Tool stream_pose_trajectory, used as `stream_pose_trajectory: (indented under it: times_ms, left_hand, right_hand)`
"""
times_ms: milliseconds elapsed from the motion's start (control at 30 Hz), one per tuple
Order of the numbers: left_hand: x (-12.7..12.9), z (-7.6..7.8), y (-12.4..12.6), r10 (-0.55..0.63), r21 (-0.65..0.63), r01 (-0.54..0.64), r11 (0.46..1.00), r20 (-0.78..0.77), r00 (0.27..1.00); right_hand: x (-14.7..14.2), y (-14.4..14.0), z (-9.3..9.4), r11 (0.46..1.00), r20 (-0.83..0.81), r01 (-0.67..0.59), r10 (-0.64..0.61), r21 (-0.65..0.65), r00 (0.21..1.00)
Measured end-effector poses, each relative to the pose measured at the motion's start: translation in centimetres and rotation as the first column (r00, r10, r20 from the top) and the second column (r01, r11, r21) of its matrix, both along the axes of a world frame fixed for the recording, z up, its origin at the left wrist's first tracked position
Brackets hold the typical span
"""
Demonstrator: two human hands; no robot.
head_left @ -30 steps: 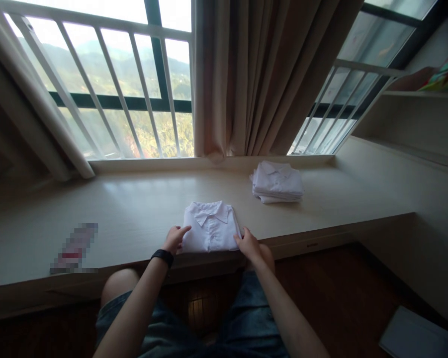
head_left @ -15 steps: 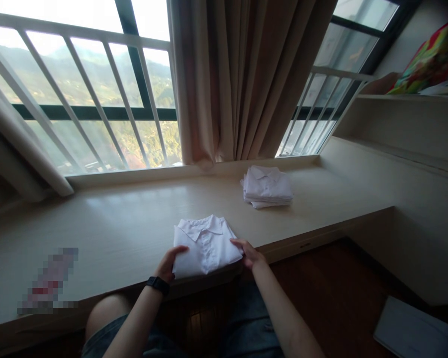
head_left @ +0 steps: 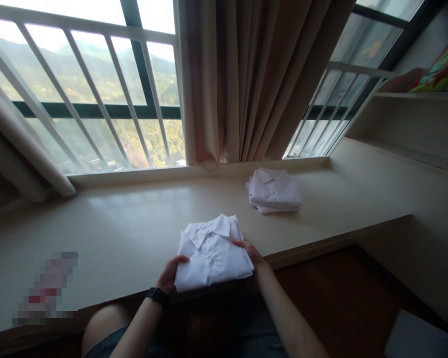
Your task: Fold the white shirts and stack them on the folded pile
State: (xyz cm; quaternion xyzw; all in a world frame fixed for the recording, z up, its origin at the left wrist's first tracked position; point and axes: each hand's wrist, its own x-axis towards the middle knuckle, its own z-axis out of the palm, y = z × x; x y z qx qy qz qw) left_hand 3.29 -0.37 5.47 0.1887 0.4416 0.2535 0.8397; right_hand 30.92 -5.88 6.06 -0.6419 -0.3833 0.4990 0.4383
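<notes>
A folded white shirt (head_left: 212, 256), collar pointing away from me, is held at the front edge of the desk (head_left: 127, 219). My left hand (head_left: 171, 273), with a black watch on its wrist, grips the shirt's left side, thumb on top and the fingers hidden beneath. On the right side, my right hand (head_left: 256, 258) holds the shirt the same way, its thumb lying over the cloth. Farther back to the right rests a stack of folded white shirts (head_left: 274, 191), apart from both hands.
A blurred-out flat item (head_left: 46, 291) lies at the desk's left front. Behind the desk are a railed window (head_left: 97, 107) and a beige curtain (head_left: 216, 89). Shelves (head_left: 413, 119) close off the right side. A pale flat object (head_left: 421, 335) is on the floor at lower right.
Both hands have shifted the folded shirt slightly toward me and right, tilting it a little. The camera view has also moved slightly. The stack stays in place on the desk.
</notes>
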Motion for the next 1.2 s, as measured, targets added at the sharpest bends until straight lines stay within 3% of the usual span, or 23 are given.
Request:
stream_pose_trajectory:
  times_ms: [100,167,233,333,400,500,600,667,733,800,867,933,1033,1200]
  left_hand:
    - [0.8,0.3,0.8,0.028,0.2,-0.04,0.979,0.062,0.998]
    - [1.3,0.5,1.3,0.03,0.29,-0.049,0.956,0.069,0.997]
    - [1.7,0.4,1.7,0.033,0.392,-0.009,0.92,-0.055,0.998]
    - [2.0,-0.5,1.5,0.094,0.615,0.149,0.774,-0.344,0.934]
    - [2.2,-1.4,1.0,0.18,0.713,0.267,0.648,-0.484,0.856]
    - [2.3,-2.8,0.1,0.295,0.759,0.383,0.526,-0.585,0.755]
    - [2.0,-4.3,-0.3,0.372,0.798,0.42,0.432,-0.581,0.723]
    - [1.6,-5.2,-0.2,0.433,0.834,0.454,0.313,-0.551,0.713]
    - [1.3,-6.0,0.1,0.518,0.844,0.516,0.147,-0.51,0.687]
    - [1.2,-6.5,0.4,0.609,0.81,0.587,-0.007,-0.462,0.645]
    - [1.2,-6.8,0.6,0.678,0.753,0.651,-0.096,-0.43,0.596]
    - [1.4,-6.7,0.7,0.711,0.701,0.699,-0.139,-0.42,0.563]
    - [1.6,-6.4,0.5,0.73,0.658,0.736,-0.161,-0.423,0.537]
    - [1.7,-6.1,0.3,0.731,0.643,0.754,-0.137,-0.448,0.514]
  right_hand:
    - [1.7,2.6,3.7,0.999,-0.32,-0.041,0.048,0.029,0.946]
    - [4.3,5.0,7.2,0.993,-0.305,0.017,0.02,0.118,0.952]
    - [8.1,7.6,10.6,0.973,-0.248,0.065,-0.008,0.223,0.969]
    - [15.0,11.0,14.3,0.919,-0.17,0.171,-0.116,0.355,0.979]
    - [19.7,12.4,15.0,0.889,-0.096,0.242,-0.222,0.389,0.97]
    - [25.2,13.1,13.5,0.831,0.102,0.42,-0.484,0.364,0.869]
    - [28.4,12.7,10.7,0.709,0.383,0.644,-0.702,0.288,0.601]
    - [29.2,12.7,9.2,0.637,0.503,0.705,-0.74,0.312,0.446]
    - [29.1,13.5,8.1,0.686,0.666,0.618,-0.669,0.384,0.33]
    - [28.4,15.1,7.2,0.818,0.844,0.428,-0.499,0.384,0.198]
    - [27.3,17.1,6.3,0.922,0.94,0.265,-0.321,0.282,0.114]
    - [26.4,18.9,5.1,0.963,0.977,0.212,-0.189,0.164,0.103]
    - [26.0,20.3,2.6,0.974,0.983,0.225,-0.045,0.004,0.177]
    - [27.7,19.9,-1.2,0.976,0.976,0.216,-0.042,-0.006,0.213]
